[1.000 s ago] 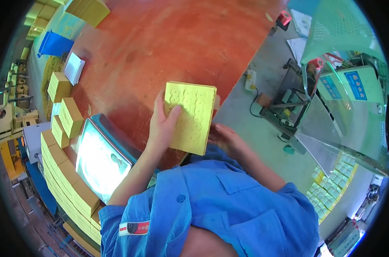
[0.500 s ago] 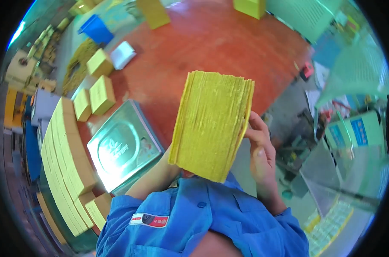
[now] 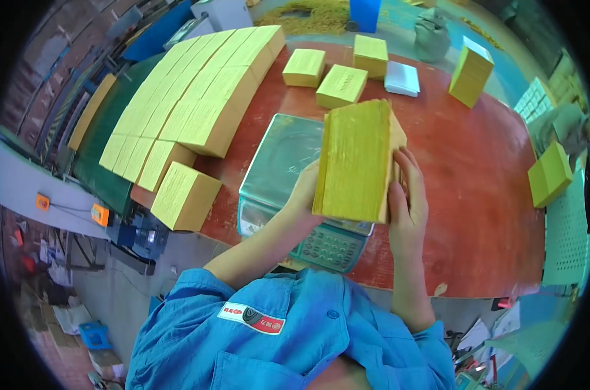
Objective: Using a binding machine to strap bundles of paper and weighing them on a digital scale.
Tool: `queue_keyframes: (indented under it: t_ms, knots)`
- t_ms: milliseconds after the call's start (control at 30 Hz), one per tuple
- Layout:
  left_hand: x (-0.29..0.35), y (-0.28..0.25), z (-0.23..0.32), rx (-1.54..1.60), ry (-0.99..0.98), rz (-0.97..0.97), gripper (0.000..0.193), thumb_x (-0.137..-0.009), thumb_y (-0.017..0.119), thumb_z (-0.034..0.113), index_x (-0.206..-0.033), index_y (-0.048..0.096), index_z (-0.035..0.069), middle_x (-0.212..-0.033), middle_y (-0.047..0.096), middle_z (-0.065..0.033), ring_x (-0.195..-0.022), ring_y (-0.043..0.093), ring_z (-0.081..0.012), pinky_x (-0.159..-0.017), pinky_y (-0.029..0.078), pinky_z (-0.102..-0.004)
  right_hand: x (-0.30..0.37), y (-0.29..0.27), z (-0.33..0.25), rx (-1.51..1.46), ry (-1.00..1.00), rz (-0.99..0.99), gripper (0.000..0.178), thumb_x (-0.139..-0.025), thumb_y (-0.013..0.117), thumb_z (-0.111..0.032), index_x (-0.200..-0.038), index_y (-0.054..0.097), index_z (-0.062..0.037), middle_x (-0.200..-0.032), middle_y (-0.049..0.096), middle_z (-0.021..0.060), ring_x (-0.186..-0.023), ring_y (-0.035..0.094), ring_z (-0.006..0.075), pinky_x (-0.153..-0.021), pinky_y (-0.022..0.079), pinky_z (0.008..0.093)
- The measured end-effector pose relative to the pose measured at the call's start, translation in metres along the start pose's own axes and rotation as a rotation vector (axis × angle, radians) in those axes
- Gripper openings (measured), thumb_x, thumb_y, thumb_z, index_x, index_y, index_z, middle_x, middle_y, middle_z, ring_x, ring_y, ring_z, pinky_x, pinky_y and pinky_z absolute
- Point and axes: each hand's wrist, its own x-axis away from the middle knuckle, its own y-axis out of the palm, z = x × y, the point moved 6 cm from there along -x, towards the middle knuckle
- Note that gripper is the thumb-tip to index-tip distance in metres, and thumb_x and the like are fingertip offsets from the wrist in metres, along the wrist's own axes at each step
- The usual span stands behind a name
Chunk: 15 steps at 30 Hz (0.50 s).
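Note:
A thick block of stacked yellow paper sheets (image 3: 353,162) is held up in front of me, its ridged sheet edges showing. My left hand (image 3: 308,185) is closed on its left side, most of the fingers hidden behind the block. At the right side, my right hand (image 3: 410,195) grips the block with thumb and fingers bent against it. Below and behind the block is a digital scale (image 3: 285,140) with a shiny metal pan, its keypad (image 3: 332,248) toward me. The block partly covers the scale.
Rows of similar yellow paper blocks (image 3: 197,91) line the table's left side, with one separate block (image 3: 184,195) near the edge. Several more stand beyond the scale, beside a white box-like item (image 3: 402,79). The red tabletop (image 3: 464,214) extends right. A blue bin (image 3: 364,14) stands at the back.
My view has swung left, bringing the table and rows of blocks further into sight. The held paper block has turned more upright, and my right hand now lies closer against its side.

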Motion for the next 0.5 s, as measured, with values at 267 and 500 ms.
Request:
queue_keyframes:
  t_ms: [267, 500]
  knots:
    - [-0.004, -0.065, -0.009, 0.548, -0.154, 0.25, 0.063, -0.102, 0.026, 0.047, -0.137, 0.04, -0.004, -0.135, 0.05, -0.0226, -0.126, 0.049, -0.0359, -0.109, 0.037, -0.0484, -0.042, 0.089, 0.014, 0.665, -0.163, -0.222, 0.04, -0.088, 0.06, -0.02, -0.125, 0.059, -0.0043, -0.136, 0.05, 0.0198, -0.129, 0.043, 0.0379, -0.108, 0.034, 0.0461]
    - [0.061, -0.1, 0.034, 0.261, -0.136, 0.286, 0.064, -0.102, 0.036, 0.042, -0.14, 0.032, -0.009, -0.138, 0.045, -0.0249, -0.128, 0.044, -0.0366, -0.112, 0.033, -0.0483, -0.034, 0.116, 0.021, 0.824, -0.132, -0.24, 0.044, -0.087, 0.062, -0.028, -0.125, 0.06, -0.0059, -0.139, 0.048, 0.0188, -0.132, 0.039, 0.0399, -0.106, 0.034, 0.0516]
